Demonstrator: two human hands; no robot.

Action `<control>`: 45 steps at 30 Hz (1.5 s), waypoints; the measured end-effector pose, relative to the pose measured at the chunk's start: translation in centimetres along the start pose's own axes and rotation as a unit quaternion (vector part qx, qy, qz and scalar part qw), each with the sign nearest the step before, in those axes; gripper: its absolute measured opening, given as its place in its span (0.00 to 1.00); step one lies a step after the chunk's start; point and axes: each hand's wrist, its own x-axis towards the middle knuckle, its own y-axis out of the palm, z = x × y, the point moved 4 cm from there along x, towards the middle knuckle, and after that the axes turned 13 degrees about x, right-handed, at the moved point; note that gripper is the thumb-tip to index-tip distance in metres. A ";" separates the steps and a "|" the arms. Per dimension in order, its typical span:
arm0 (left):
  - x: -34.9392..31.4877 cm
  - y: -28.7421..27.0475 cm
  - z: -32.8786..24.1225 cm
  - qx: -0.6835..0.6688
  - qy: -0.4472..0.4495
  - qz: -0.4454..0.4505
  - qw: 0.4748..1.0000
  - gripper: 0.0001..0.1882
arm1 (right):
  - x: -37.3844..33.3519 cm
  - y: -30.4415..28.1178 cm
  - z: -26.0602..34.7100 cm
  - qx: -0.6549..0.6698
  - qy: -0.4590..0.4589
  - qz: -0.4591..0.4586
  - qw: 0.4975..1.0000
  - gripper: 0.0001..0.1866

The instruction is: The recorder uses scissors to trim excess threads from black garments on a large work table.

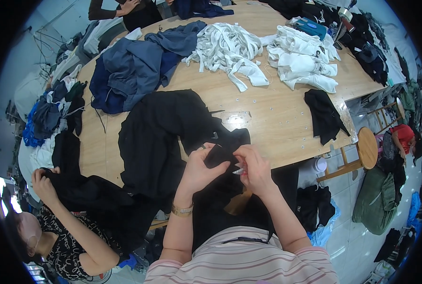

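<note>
A black garment (166,109) lies bunched over the near edge of the table, and one end of it reaches my hands. My left hand (199,168) is closed on a folded part of this black cloth, its thumb pressed on top. Close beside it, my right hand (254,168) is curled with its fingertips at the cloth's edge. From under those fingers stick two short, pale, pointed blades, which look like small thread snips (239,169); their handle is mostly hidden in my palm.
Grey and navy garments (130,66), a heap of white strips (230,45) and stacked white cloth (300,61) cover the table's far side. A small black piece (324,116) lies right. A co-worker (73,232) handles black cloth at left. A wooden stool (366,147) stands right.
</note>
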 end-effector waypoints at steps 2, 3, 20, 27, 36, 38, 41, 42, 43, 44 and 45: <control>0.0 0.0 0.2 -0.010 -0.018 0.003 1.000 0.08 | 0.2 0.2 0.4 -0.008 -0.019 0.005 1.000 0.15; 0.0 0.0 0.2 -0.003 -0.003 0.002 1.000 0.08 | 0.2 0.2 0.6 -0.016 -0.039 0.010 0.999 0.15; 0.1 -0.2 -0.1 -0.005 0.008 -0.005 1.000 0.08 | -0.5 0.2 -0.6 0.018 -0.002 -0.005 1.000 0.22; 0.3 -0.1 -0.5 0.054 0.004 -0.006 0.999 0.08 | -0.1 0.2 0.5 -0.074 -0.061 0.041 0.995 0.16; 0.3 -0.1 -0.6 0.053 0.024 -0.013 0.998 0.09 | -0.2 0.4 -0.3 -0.014 -0.007 0.034 0.999 0.21; 0.3 -0.2 -0.6 0.043 0.022 -0.010 0.999 0.09 | -0.4 0.2 -0.7 -0.008 -0.001 0.023 1.000 0.23; 0.2 -0.2 -0.1 0.034 0.008 -0.012 0.999 0.08 | -0.7 0.0 -1.1 0.014 0.031 0.001 0.999 0.22; 0.3 -0.3 0.0 0.033 0.017 -0.011 0.999 0.08 | -0.8 -0.1 -1.3 0.031 0.057 -0.011 0.998 0.20; 0.3 -0.3 0.0 0.031 0.026 -0.010 0.999 0.08 | -0.7 -0.1 -1.3 0.030 0.057 -0.011 0.998 0.20; 0.2 -0.4 0.0 0.031 0.026 -0.010 0.999 0.08 | -0.6 -0.1 -1.6 0.070 0.085 -0.037 0.993 0.19; 0.2 -0.4 0.1 0.012 0.016 -0.007 1.000 0.09 | -0.5 -0.1 -1.9 0.109 0.114 -0.063 0.985 0.17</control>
